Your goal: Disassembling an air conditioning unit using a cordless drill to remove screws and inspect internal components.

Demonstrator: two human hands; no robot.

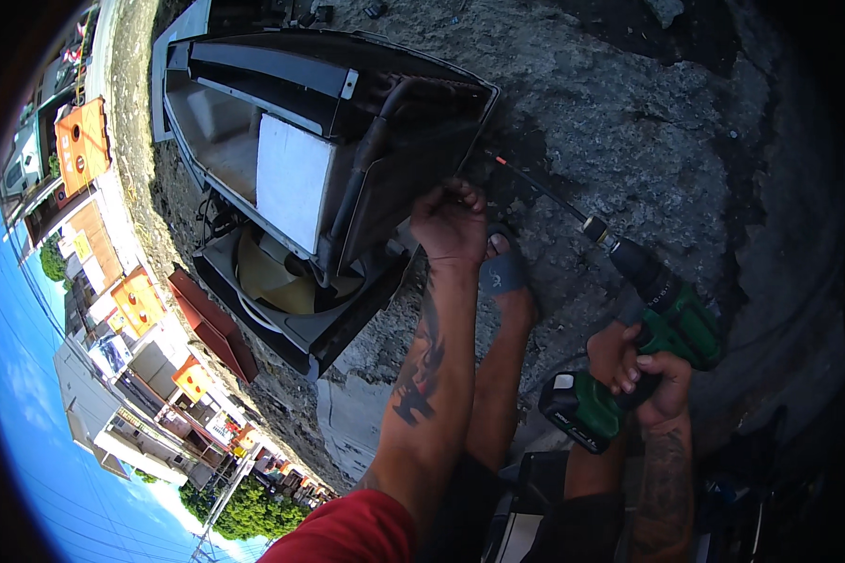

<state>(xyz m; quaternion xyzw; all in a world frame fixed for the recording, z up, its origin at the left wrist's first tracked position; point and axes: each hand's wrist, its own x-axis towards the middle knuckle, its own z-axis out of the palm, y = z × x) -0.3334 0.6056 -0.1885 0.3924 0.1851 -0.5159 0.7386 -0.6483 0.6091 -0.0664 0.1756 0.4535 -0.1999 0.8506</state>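
Left fingers [460, 194]: curled, forearm [434, 361] outstretched | right fingers [662, 364]: around drill [681, 328]

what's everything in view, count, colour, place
drill: 1, green and black, right
bit: 1, dark, on drill
boxy unit: 1, dark, upper left
panel: 1, white, inside unit
fan: 1, tan, below unit
plate: 1, red, beside fan
ground: 1, grey, underneath
sandal: at least 1, grey, centre
buildings: many, mixed colours, left
trees: several, green, left
sky: 1, blue, left
sleeve: 1, red, bottom
left hand: 1, bare, beside unit
right hand: 1, bare, gripping drill
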